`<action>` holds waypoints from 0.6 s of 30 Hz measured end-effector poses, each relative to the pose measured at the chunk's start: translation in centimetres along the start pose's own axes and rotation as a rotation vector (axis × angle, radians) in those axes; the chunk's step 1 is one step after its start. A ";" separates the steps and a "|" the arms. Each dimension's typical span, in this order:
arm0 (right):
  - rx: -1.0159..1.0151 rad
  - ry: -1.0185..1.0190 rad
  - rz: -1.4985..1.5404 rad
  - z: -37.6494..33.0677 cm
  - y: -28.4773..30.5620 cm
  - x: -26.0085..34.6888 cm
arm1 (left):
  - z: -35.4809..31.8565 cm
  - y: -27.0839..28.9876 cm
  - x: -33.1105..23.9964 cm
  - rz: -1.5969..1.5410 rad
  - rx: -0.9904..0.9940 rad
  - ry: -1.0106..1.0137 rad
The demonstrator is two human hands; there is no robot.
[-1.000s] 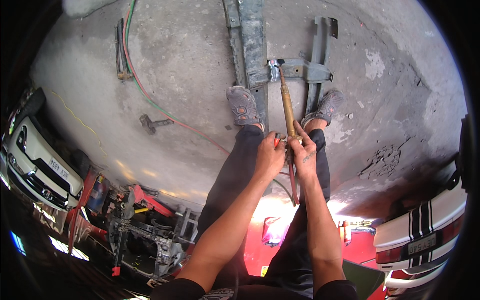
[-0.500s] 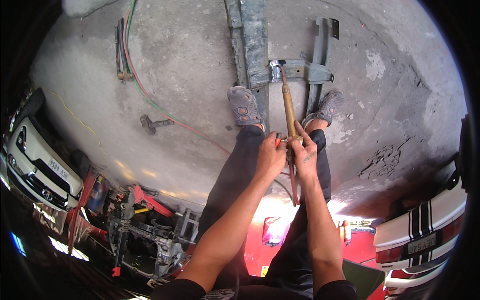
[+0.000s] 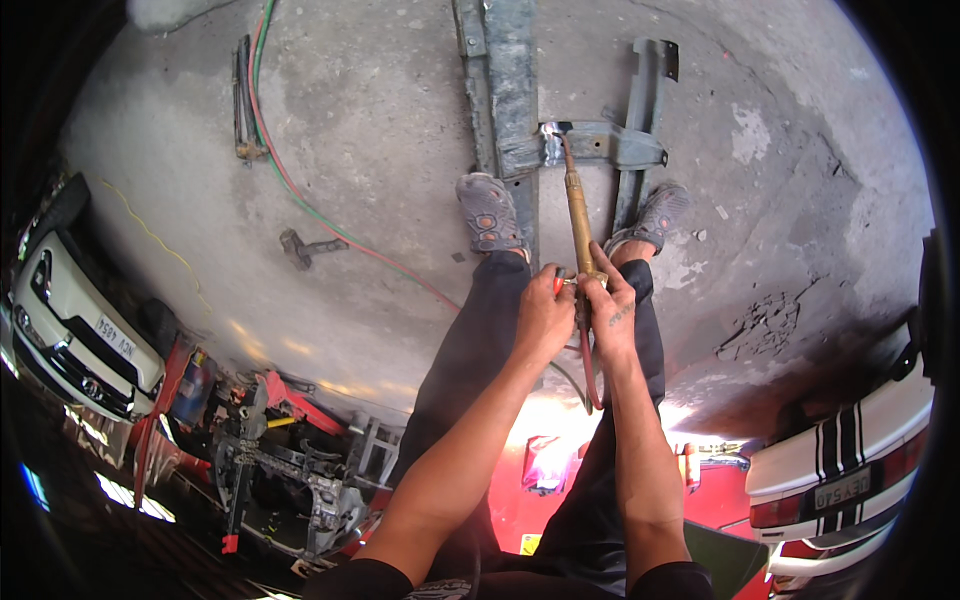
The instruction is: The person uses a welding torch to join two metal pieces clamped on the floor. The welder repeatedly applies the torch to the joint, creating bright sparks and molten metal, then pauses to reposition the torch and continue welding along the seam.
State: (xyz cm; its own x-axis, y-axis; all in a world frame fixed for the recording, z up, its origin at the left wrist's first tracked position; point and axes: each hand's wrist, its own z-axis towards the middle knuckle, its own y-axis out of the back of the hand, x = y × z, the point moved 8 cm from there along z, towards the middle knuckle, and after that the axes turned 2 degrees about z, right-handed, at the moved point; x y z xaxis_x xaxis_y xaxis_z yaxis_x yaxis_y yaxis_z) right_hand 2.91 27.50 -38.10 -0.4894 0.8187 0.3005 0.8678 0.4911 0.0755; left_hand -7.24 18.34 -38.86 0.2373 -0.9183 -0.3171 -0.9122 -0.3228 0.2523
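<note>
A brass gas torch (image 3: 578, 212) points away from me, its thin tip at a bright, shiny patch on a grey metal bracket (image 3: 600, 142). My right hand (image 3: 612, 312) is closed round the torch's valve end. Close beside it, my left hand (image 3: 545, 318) is closed with a small red thing (image 3: 558, 284) at its fingertips, apparently a lighter; those fingertips are next to the torch's valve. A red hose (image 3: 588, 365) hangs from the torch's rear end. The bracket joins a long grey metal beam (image 3: 512, 75) to a shorter metal rail (image 3: 645, 90).
My shoes stand beside the beam (image 3: 490, 210) and rail. Red and green hoses (image 3: 300, 203) cross the concrete floor. A hammer (image 3: 312, 248) and long dark metal rods (image 3: 243, 100) lie left. Cars stand at left (image 3: 90, 310) and right (image 3: 850, 460); mechanical parts (image 3: 290, 480) crowd the lower left.
</note>
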 end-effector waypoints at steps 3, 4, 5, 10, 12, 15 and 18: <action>0.008 0.005 -0.008 0.1 0.3 -0.2 | -0.2 -0.5 0.4 -0.021 -0.004 0.002; 0.005 0.006 -0.020 0.1 0.4 -0.1 | -0.3 -0.4 0.0 0.002 -0.002 0.007; 0.002 0.008 -0.032 0.1 0.6 0.1 | -0.4 -0.4 -0.3 0.025 0.000 0.012; 0.008 -0.017 -0.021 -0.1 0.6 0.5 | -0.4 -1.8 2.0 -0.118 -0.030 0.045; 0.017 -0.033 -0.041 -0.2 0.9 0.5 | -0.5 -2.3 1.9 -0.131 -0.043 0.049; 0.017 -0.032 0.046 -0.1 1.4 1.1 | -0.7 -1.7 -0.2 -0.157 -0.027 0.089; 0.017 -0.035 -0.006 0.0 1.5 1.9 | -1.6 -1.1 -2.3 -0.187 0.002 0.176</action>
State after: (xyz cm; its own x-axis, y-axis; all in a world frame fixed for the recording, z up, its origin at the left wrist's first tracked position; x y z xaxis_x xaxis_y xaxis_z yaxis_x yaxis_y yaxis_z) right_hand 3.32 29.81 -37.44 -0.4976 0.8255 0.2663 0.8635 0.5006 0.0614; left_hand -6.26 20.47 -36.97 0.4562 -0.8685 -0.1938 -0.8476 -0.4904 0.2025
